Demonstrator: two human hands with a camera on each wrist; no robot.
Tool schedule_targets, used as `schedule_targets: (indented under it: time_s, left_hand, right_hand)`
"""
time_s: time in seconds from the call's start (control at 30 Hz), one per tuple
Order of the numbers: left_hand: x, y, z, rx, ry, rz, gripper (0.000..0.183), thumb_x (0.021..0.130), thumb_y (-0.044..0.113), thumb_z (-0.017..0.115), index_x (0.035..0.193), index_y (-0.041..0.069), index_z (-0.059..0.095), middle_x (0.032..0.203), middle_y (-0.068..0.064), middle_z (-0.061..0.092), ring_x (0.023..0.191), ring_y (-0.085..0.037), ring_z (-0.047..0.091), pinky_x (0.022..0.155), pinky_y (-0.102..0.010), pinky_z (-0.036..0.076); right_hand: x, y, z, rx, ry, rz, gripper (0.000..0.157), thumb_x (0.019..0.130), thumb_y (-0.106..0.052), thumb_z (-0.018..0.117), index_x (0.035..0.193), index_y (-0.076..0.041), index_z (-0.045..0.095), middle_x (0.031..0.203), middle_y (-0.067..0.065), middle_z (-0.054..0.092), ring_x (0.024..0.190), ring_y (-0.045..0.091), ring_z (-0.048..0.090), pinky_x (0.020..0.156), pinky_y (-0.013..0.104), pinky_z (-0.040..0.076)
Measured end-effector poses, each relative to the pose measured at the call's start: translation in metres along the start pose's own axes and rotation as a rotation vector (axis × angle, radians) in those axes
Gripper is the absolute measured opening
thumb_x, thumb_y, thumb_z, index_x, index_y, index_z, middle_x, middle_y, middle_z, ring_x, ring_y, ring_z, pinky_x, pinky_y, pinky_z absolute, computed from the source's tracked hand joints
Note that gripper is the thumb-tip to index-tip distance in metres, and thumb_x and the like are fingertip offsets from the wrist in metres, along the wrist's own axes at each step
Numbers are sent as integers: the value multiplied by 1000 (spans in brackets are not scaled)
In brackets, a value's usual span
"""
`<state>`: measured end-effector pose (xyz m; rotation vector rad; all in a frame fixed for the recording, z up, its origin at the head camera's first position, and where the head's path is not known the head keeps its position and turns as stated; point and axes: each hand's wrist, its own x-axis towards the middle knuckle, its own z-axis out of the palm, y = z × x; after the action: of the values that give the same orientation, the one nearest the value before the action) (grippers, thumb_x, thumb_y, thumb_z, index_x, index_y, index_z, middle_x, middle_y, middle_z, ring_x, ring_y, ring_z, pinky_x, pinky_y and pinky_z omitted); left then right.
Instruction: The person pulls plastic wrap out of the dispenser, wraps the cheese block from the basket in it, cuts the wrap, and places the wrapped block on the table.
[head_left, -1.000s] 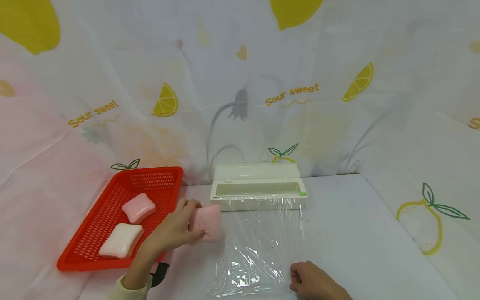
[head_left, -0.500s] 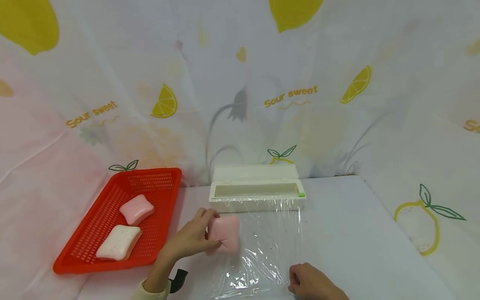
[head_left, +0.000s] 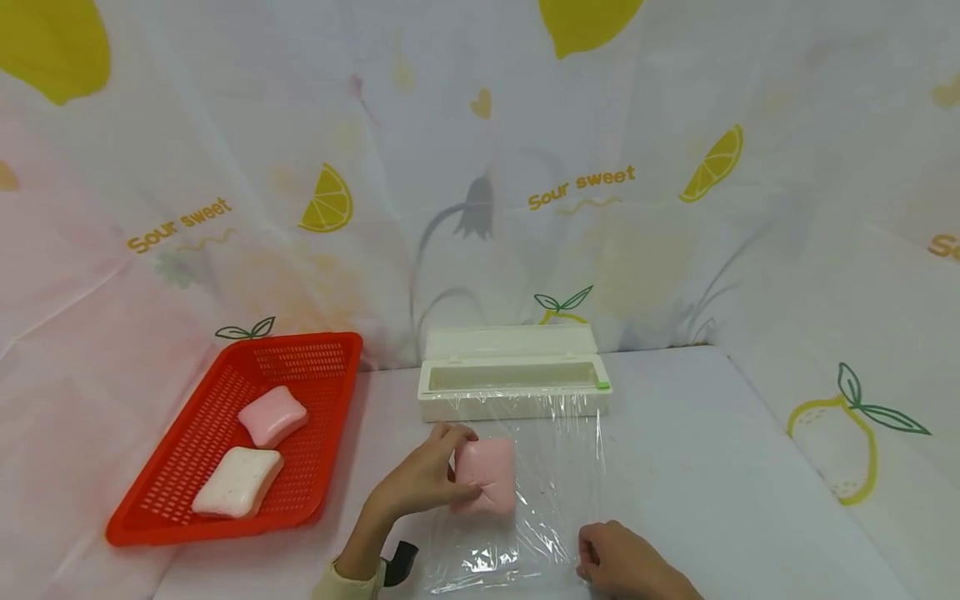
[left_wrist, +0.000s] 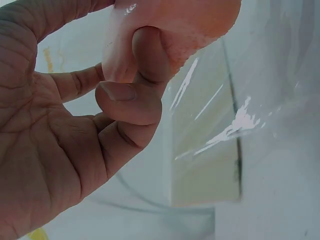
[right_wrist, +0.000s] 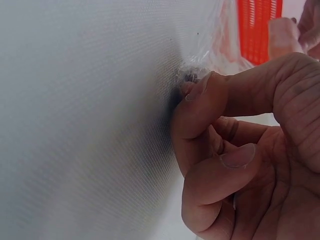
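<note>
A pink pillow-shaped bar of soap [head_left: 491,475] is gripped by my left hand [head_left: 423,477] between thumb and fingers, above the plastic wrap [head_left: 551,492]. In the left wrist view the soap [left_wrist: 175,35] shows at the top, with the fingers curled against it. My right hand [head_left: 626,562] pinches the near right corner of the wrap, and the right wrist view shows the crumpled film [right_wrist: 192,72] between thumb and index finger. The clear sheet runs from the white dispenser box [head_left: 517,406] toward me. Whether the soap touches the film cannot be told.
A red basket [head_left: 341,417] stands at the left, holding a pink soap bar [head_left: 272,415] and a white soap bar [head_left: 238,482]. The dispenser's lid [head_left: 510,342] is raised at the back. A white cloth [head_left: 705,467] covers the table, and a lemon-print curtain [head_left: 637,92] hangs behind.
My left hand has carried the pink soap rightward and slightly nearer, from beside the film's left edge to over the film. The right hand has kept its pinch in nearly the same spot.
</note>
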<state>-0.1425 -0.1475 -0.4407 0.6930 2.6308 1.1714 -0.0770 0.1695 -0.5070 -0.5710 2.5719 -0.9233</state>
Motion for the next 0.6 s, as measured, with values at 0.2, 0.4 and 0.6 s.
schedule_targets:
  time_s: [0.2,0.4,0.6]
  left_hand:
    - [9,0,15,-24,-34,6,60,79,33,82,125,11,51,109,-6,45,73,-11,57,65,-27,51]
    - [16,-1,26,-6,-42,19,59,75,31,84,120,11,52,103,-4,46,73,-11,55,63,-27,50]
    - [23,-2,35,36,-53,16,58,72,31,84,117,13,52,101,-2,45,75,-12,53,63,-27,47]
  right_hand:
    - [0,1,0,3,34,-47,26,77,-6,71,67,-19,51,58,-15,44,54,1,39,48,23,32]
    - [0,-1,1,-13,37,-18,25,75,-7,71,66,-19,51,57,-14,44,52,2,38,47,24,30]
    - [0,-2,1,-29,37,10,24,73,-8,71,65,-19,51,58,-12,45,53,4,39,47,25,31]
